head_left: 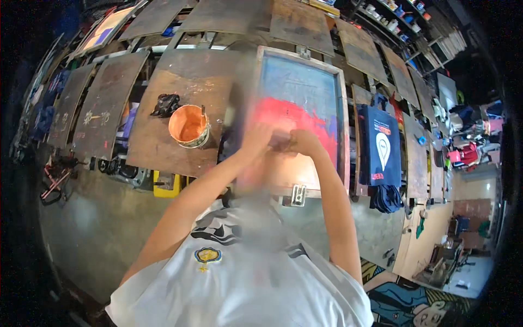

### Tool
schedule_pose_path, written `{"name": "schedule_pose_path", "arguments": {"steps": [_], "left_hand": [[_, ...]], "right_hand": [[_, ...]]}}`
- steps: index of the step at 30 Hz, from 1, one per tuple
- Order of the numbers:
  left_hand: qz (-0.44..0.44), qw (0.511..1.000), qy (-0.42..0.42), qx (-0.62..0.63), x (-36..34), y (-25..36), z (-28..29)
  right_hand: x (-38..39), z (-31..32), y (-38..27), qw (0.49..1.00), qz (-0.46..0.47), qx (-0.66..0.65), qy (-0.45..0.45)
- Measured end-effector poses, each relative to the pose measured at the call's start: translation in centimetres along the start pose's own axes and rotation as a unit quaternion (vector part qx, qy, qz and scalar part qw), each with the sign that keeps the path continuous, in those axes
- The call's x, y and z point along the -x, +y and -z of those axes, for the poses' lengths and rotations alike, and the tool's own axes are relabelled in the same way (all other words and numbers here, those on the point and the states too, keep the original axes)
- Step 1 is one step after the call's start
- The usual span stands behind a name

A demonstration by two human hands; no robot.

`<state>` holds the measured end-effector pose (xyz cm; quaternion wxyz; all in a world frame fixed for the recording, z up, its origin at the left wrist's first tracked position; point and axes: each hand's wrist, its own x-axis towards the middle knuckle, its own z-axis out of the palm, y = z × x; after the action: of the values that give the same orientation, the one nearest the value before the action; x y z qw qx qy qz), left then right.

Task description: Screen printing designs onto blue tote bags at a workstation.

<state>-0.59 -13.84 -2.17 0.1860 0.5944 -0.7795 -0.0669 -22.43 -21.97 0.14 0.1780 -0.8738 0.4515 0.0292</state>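
Note:
A framed printing screen (302, 82) lies on the bench, its mesh pale blue at the top and streaked red and pink lower down. Over it, my left hand (258, 136) and my right hand (302, 140) are closed on a blurred bar-shaped tool (281, 139); its details are hard to make out. A smear down the middle of the view blurs part of the left hand. A metal clamp (298, 195) is at the screen's near edge. Left of it, an orange-coated bucket (188, 128) with a stick inside stands beside a crumpled black bag (166, 103) on a wooden board.
More boards (95, 114) line both sides and the back. A navy printed bag (381, 147) lies on the right board, with dark cloth hanging below. Shelves of containers (389, 19) stand at back right, piled clothes (471, 155) far right. A yellow container (163, 185) is below the left board.

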Motion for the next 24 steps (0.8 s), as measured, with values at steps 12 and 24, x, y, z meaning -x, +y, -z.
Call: {"name": "schedule_pose_path", "arguments": {"steps": [12, 24], "left_hand": [[-0.472, 0.879, -0.070, -0.014, -13.7, 15.1, -7.4], [-0.436, 0.880, -0.189, 0.007, -16.8, 11.0, -10.7]], "right_hand": [[19.8, -1.4, 3.1, 0.907, -0.397, -0.022, 0.138], [15.6, -4.0, 3.3, 0.918, -0.345, -0.128, 0.145]]}}
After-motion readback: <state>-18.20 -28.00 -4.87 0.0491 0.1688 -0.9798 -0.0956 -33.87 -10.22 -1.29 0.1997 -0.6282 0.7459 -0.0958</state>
